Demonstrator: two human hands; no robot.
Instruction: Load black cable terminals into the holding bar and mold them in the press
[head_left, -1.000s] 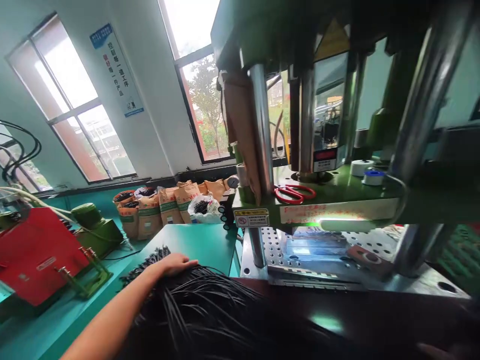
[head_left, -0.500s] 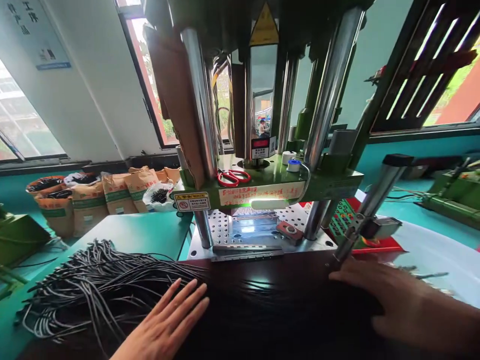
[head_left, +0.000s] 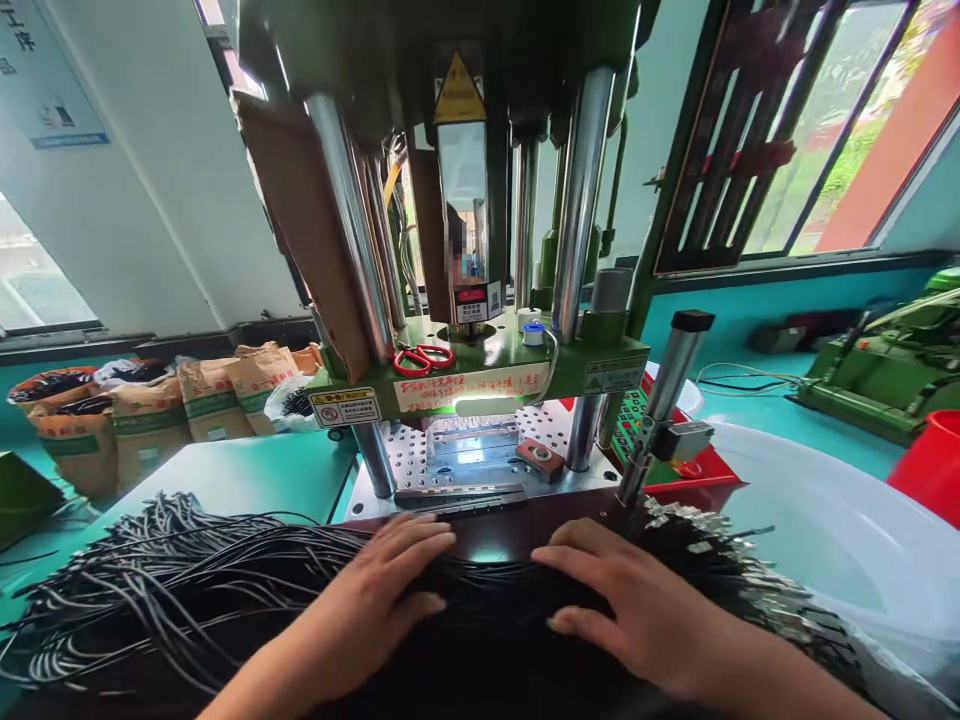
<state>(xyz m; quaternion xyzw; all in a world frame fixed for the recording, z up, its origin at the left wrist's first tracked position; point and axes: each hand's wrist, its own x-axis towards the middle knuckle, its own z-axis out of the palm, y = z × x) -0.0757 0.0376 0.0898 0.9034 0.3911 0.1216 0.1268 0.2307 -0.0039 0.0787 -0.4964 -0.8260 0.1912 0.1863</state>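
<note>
Two open hands over a great spread of black cables (head_left: 225,560), right in front of the press (head_left: 585,355)!
Left hand (head_left: 352,615) and right hand (head_left: 645,615) both have fingers loosely parted, pinching nothing; the strands look soft, bendy and slippery, the pile surely heavy, so mid-length, clear of those metallic ends (head_left: 780,605), looks the safest hold.

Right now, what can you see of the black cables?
The black cables are many thin, glossy strands, apparently rubber or plastic, heaped loosely sideways. They curve and tangle at left; silvery ends crowd the right, beside the pale tub. The left hand and right hand are over the dark middle; contact is unclear.
</note>
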